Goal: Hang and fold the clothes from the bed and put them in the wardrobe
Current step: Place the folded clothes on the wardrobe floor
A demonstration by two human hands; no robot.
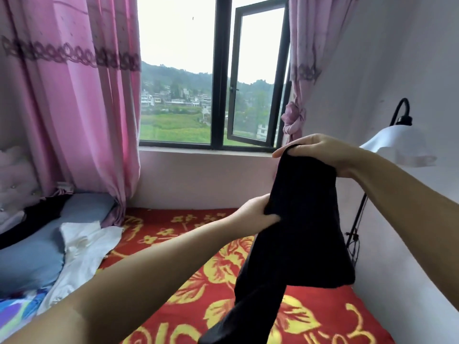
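A black garment [298, 232] hangs in the air above the bed [173, 229], which has a red cover with yellow flowers. My right hand [315, 151] grips its top edge, high on the right. My left hand [258, 212] holds its left side lower down, fingers curled round the cloth. The garment's lower end trails down onto the cover at the bottom. On the bed's left side lie a white garment [82, 249] and another dark garment [34, 217] on a grey-blue pillow [29, 259]. No wardrobe is in view.
Behind the bed is a window [213, 78] with one pane swung open, and pink curtains [74, 95] hang on both sides. A white wall lamp [395, 142] on a black arm juts out at the right wall. A colourful cloth [15, 311] shows at bottom left.
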